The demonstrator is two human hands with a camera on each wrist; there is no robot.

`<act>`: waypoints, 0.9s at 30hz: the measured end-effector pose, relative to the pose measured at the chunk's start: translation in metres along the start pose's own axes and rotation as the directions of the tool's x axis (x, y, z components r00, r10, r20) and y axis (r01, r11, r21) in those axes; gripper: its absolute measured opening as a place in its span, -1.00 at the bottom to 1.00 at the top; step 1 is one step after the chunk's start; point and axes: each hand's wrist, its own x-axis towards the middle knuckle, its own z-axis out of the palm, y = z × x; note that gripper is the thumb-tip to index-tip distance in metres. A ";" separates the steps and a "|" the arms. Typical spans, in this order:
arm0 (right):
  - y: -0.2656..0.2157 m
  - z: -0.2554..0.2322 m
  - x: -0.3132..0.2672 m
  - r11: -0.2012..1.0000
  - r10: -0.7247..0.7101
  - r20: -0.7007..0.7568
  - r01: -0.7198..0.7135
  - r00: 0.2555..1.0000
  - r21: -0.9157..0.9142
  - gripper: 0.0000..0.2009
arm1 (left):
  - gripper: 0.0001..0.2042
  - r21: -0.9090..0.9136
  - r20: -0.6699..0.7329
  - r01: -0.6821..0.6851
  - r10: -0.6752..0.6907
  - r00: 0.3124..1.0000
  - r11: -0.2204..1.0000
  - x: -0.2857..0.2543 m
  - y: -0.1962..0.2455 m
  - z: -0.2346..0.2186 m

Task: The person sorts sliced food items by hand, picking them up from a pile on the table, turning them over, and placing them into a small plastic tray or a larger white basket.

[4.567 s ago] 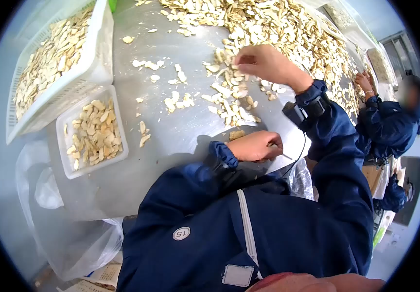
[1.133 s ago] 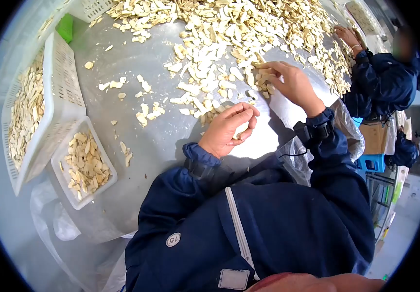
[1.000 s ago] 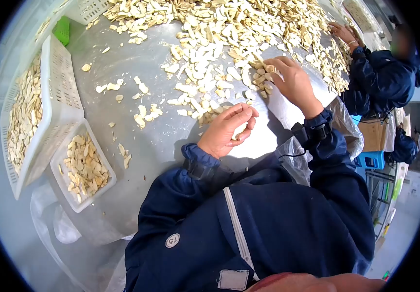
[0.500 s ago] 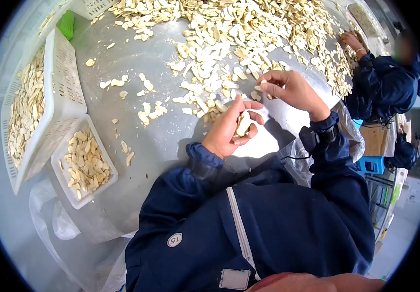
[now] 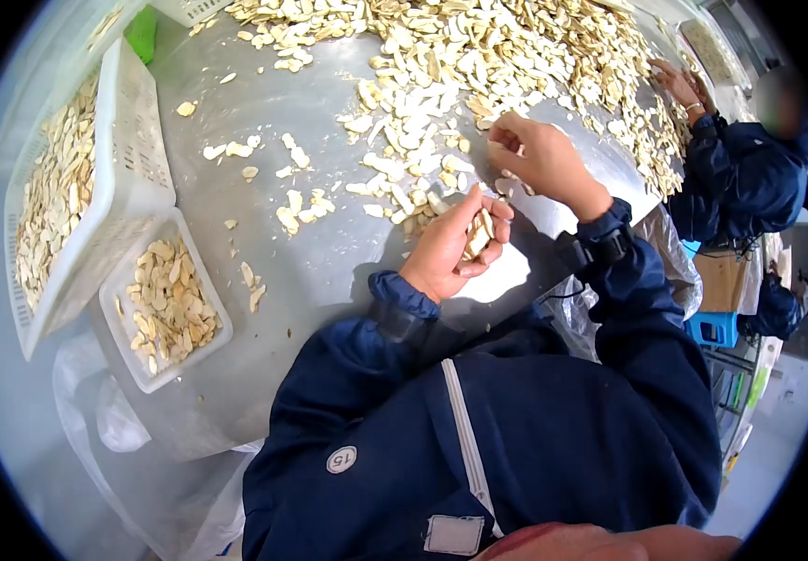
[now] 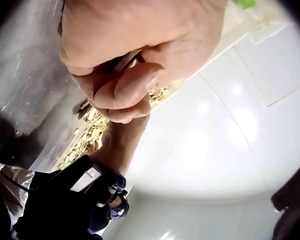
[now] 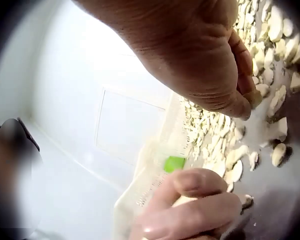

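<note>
My left hand (image 5: 451, 248) is turned palm up over the near part of the table, its fingers curled round a few pale dried slices (image 5: 479, 236). Just beyond and to the right is my right hand (image 5: 544, 164), above the near edge of the scattered slices. In the right wrist view its thumb and fingertips pinch a small pale slice (image 7: 255, 98). A large heap of dried slices (image 5: 516, 56) with brownish edges spreads across the back of the metal table (image 5: 273, 215). In the left wrist view the left fingers largely hide what they hold.
A white slotted basket (image 5: 137, 122) full of slices stands at the left. In front of it sits a small white tray (image 5: 222, 323) with more slices. Small clusters of slices (image 5: 301, 210) lie mid-table. Another person's hand (image 5: 680, 86) is over the heap at the right.
My left hand has turned up and come inward from the table's front edge, slices now showing in it. The right hand came down off the scattered slices, touched some, then lifted one.
</note>
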 end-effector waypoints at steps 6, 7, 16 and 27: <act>-0.019 -0.011 0.021 0.954 -0.205 0.153 0.162 0.967 0.254 -0.75 | -0.49 -0.028 -0.076 -0.050 0.047 0.996 0.998 0.000 0.004 0.008; -0.024 -0.001 0.035 0.971 -0.235 0.022 0.234 0.972 0.051 -0.76 | -0.52 -0.010 -0.074 -0.045 0.044 0.996 0.999 0.001 0.003 0.004; -0.016 0.042 0.086 0.889 -0.396 -0.159 0.334 0.904 -0.312 -0.79 | -0.88 -0.020 -0.070 -0.065 0.063 0.996 0.998 -0.005 0.011 0.007; -0.019 -0.001 0.045 0.961 -0.221 0.238 0.170 0.946 0.218 -0.75 | -0.44 -0.122 -0.104 -0.119 0.106 0.989 0.985 0.000 0.009 0.005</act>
